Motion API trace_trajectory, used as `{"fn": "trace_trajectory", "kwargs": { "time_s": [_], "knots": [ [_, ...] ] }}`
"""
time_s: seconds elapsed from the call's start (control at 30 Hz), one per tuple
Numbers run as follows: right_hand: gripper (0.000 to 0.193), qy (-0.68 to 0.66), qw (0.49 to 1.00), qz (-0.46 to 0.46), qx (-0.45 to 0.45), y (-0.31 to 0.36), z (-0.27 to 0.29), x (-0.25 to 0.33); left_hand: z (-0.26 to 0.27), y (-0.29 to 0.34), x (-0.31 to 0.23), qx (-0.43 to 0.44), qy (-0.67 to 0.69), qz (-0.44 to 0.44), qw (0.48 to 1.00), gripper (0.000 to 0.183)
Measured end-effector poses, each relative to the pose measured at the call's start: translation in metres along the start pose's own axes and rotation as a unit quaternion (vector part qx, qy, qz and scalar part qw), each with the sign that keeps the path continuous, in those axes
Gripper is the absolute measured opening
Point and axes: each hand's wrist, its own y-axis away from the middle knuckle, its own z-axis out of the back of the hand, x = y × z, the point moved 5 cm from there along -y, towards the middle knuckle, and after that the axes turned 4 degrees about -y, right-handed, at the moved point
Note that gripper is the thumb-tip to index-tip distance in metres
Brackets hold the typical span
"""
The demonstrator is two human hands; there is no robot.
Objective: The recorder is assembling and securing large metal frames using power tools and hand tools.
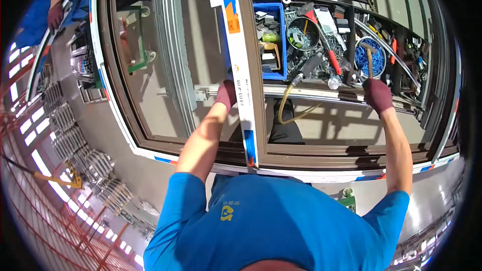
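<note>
Fingers of the R hand (378,95), gloved in dark red, look curled round the hammer (370,62) at the low end of its handle, tho the tips are hid. Hammer is well R of the mid bar (241,70), the one w/ white tape, & its head is up over a round tub (385,60) full of blue bits. L hand (227,94), gloved the same, is just L of the mid bar, right up by its edge; can't tell if those fingers are open or closed b/c they don't show. A long metal rail (321,93) runs under the mid bar & sticks out on both sides. Just R of the mid bar sits a blue bin (284,45) w/ small parts in it. More R of it: a dark round tin (303,49) of screws, a tool w/ a red grip (335,62), & lower, a bendy yellow hose (282,108). L of the mid bar are long grey strips (173,35). The big brown frame (321,160) goes all round. Far L of the mid bar, up top, is a co-worker's gloved hand (55,16).
</note>
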Motion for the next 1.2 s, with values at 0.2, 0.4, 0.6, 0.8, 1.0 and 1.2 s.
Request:
{"fn": "trace_trajectory", "kwargs": {
  "time_s": [0.2, 0.4, 0.6, 0.8, 1.0, 1.2],
  "knots": [
    [0.030, -0.701, 0.687, -0.183, -0.055, 0.042, 0.064, 0.103, 0.056, -0.004, -0.158, -0.094, 0.189, 0.172, 0.962, 0.051],
    [0.029, -0.849, 0.506, -0.114, -0.096, -0.009, 0.086, 0.290, 0.063, -0.011, -0.266, -0.043, 0.566, 0.043, 0.822, 0.058],
    [0.034, -0.625, 0.734, 0.071, -0.256, -0.015, 0.090, 0.310, 0.060, -0.009, -0.269, -0.169, 0.332, 0.110, 0.921, 0.049],
    [0.031, -0.652, 0.744, -0.094, -0.116, -0.001, 0.077, 0.314, 0.064, 0.000, -0.298, -0.160, 0.297, 0.124, 0.933, 0.069],
    [0.028, -0.931, 0.352, -0.074, -0.066, -0.001, 0.104, 0.305, 0.070, -0.003, -0.310, -0.210, 0.233, 0.072, 0.947, 0.057],
    [0.026, -0.907, 0.372, -0.133, -0.149, 0.001, 0.120, 0.311, 0.078, 0.021, -0.335, -0.237, 0.251, 0.093, 0.934, 0.070]
  ]
}}
